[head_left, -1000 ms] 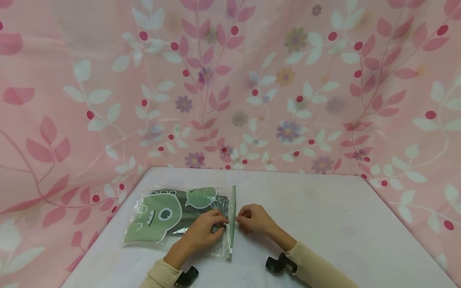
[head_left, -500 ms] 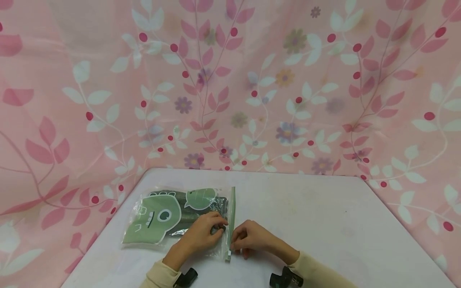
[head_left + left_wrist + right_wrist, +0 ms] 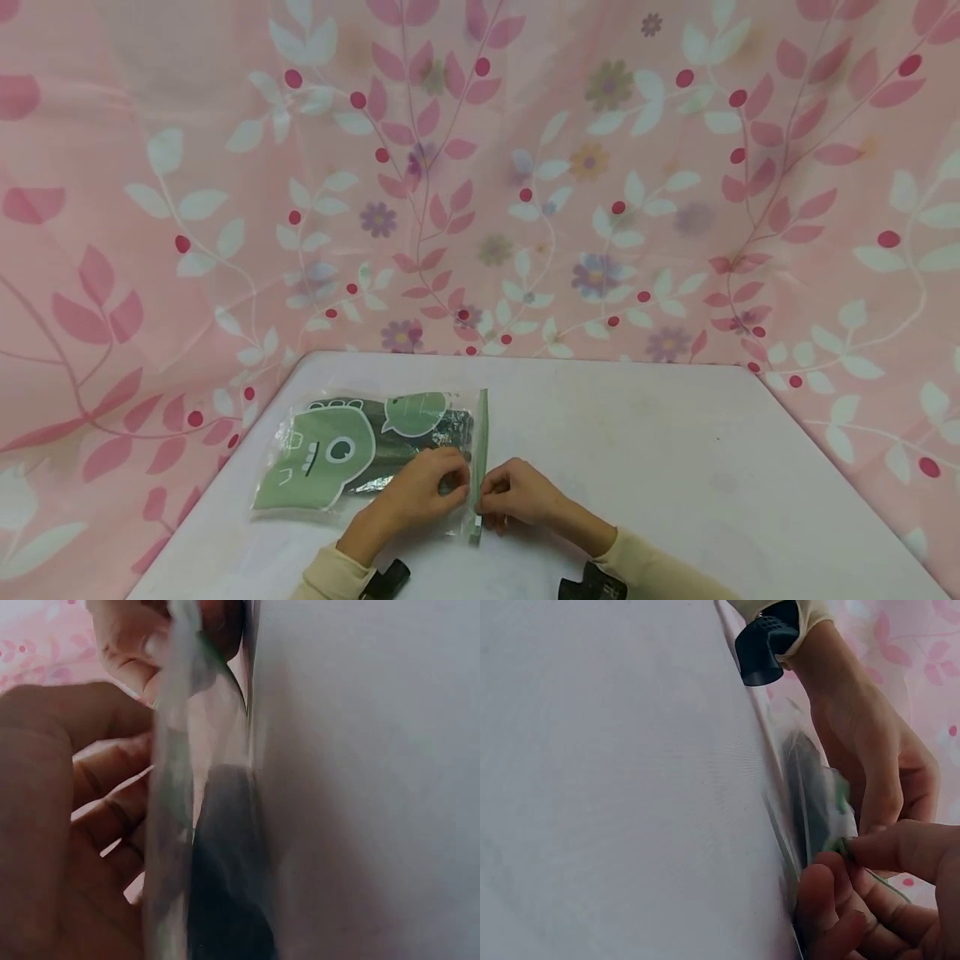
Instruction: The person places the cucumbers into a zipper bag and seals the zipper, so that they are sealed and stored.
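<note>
A clear zip bag with a green cartoon monster print lies flat at the left of the table, something dark inside it. A green zip strip runs along its right edge, with a small white slider near the closer end. My left hand rests on the bag beside the strip, its curled thumb and fingers pinching the film. With thumb and fingertips my right hand pinches the green strip just above the slider. In the right wrist view that pinched green edge shows between the fingertips.
The white-covered table stretches away to the right of the bag. A pink floral curtain hangs behind and around it. Each wrist wears a black camera, such as the right one.
From a second ago, my right hand has come down along the green strip toward its near end and taken hold of it. My left hand has stayed in place on the bag.
</note>
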Demonstrator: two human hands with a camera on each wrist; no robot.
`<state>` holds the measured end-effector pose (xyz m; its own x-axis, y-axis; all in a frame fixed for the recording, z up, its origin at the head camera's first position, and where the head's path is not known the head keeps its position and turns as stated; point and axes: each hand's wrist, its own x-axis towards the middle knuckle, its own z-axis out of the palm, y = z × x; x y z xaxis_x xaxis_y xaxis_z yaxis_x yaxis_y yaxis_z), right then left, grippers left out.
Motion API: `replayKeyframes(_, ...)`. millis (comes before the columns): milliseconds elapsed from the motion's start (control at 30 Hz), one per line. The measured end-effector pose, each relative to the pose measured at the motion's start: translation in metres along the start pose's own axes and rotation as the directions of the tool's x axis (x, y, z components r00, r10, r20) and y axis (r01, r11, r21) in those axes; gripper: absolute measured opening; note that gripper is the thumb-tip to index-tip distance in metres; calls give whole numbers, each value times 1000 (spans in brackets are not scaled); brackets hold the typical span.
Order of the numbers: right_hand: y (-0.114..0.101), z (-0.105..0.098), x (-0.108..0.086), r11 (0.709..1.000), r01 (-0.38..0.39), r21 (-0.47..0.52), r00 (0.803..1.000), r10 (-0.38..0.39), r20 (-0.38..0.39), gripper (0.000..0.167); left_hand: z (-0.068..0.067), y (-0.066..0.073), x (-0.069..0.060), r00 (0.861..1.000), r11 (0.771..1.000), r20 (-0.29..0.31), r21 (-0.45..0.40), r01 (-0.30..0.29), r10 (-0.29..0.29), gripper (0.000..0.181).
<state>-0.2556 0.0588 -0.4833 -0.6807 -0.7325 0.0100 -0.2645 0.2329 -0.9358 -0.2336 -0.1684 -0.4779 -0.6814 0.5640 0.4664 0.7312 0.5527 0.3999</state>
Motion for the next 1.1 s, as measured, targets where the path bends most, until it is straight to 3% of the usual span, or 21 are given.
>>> replayKeyframes(100, -2, 2, -1, 1000, -4, 13, 1000, 5, -16, 15, 0, 2, 0, 997, 997, 41, -41, -59, 61, 18)
replayKeyframes(200, -5, 5, -3, 995, -37, 88, 999, 36, 16, 16, 0, 4, -1, 988, 993, 104, -46, -105, 110, 24)
replayKeyframes(333, -7, 10, -6, 972, -98, 214, 994, 88, 59, 16, -2, 10, -2, 967, 982, 197, 65, -176, 160, 39)
replayKeyframes(467, -5, 14, -8, 947, -115, 301, 993, 110, 33, 9, -2, 16, -1, 954, 963, 249, 163, -213, 169, 37)
replayKeyframes(600, -3, 14, -9, 922, -120, 369, 992, 122, 17, 17, -2, 18, 0, 949, 956, 252, 175, -235, 187, 31)
replayKeyframes(900, -2, 14, -12, 853, -198, 483, 980, 165, 111, 19, 1, 17, -2, 932, 932, 213, 153, -329, 293, 38)
replayKeyframes(1033, -3, 14, -10, 852, -180, 492, 984, 158, 87, 27, 1, 16, -2, 926, 923, 197, 153, -353, 321, 39)
replayKeyframes(1100, -4, 15, -9, 865, -165, 473, 986, 156, 59, 29, 1, 16, -2, 924, 921, 190, 146, -360, 331, 39)
